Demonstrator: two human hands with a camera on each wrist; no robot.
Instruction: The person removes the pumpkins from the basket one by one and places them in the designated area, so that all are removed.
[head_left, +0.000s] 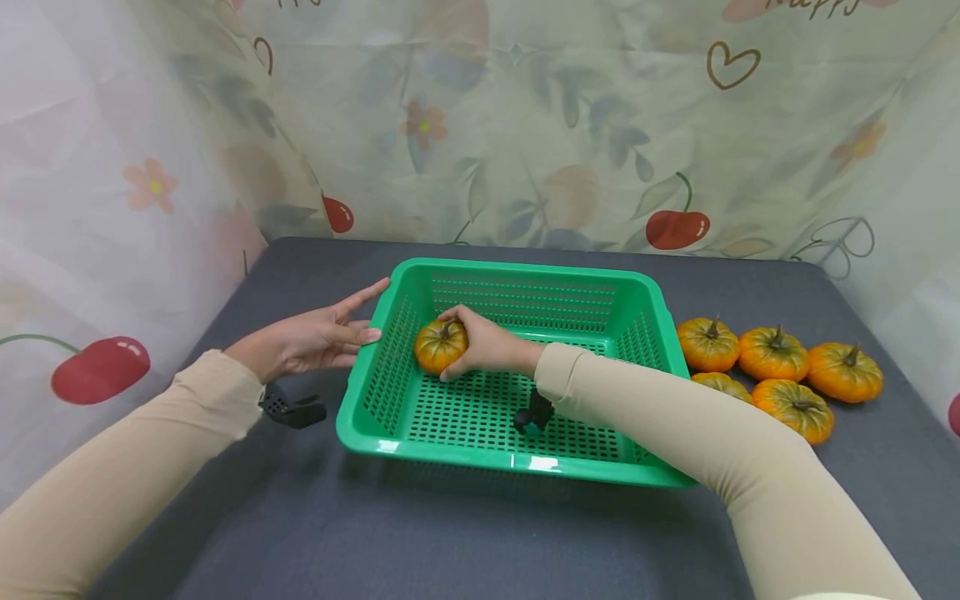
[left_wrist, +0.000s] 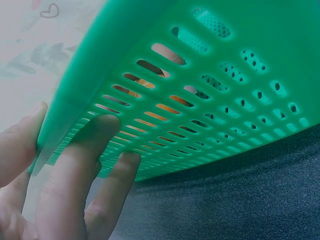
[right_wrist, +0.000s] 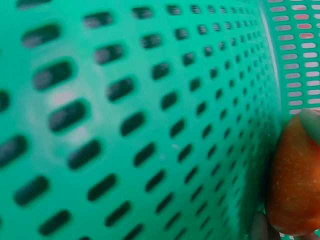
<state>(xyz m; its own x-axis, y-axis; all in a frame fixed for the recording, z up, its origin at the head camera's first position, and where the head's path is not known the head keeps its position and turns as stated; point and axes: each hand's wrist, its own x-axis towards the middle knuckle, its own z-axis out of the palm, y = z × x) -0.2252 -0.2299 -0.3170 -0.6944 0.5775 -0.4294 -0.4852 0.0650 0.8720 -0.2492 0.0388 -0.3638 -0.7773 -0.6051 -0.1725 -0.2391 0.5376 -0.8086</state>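
Observation:
Inside the green plastic basket (head_left: 517, 462), at its left end, my right hand (head_left: 491, 343) grips a small orange-and-green pumpkin (head_left: 440, 347) from its right side, thumb nearest me. Its stem points up. In the right wrist view the pumpkin (right_wrist: 295, 180) shows at the right edge, close to the perforated wall (right_wrist: 150, 115). My left hand (head_left: 318, 337) is at the basket's left rim, fingers spread and fairly straight, fingertips touching it. From the left wrist, fingers (left_wrist: 75, 175) lie against the outer wall under the rim, and orange shows through the slots.
Several more pumpkins (head_left: 774, 354) sit together on the dark grey table covering (head_left: 450, 542), just right of the basket. Dark wrist cameras (head_left: 292, 408) are strapped to both wrists. A printed fabric curtain (head_left: 510, 125) hangs behind the table and along its sides.

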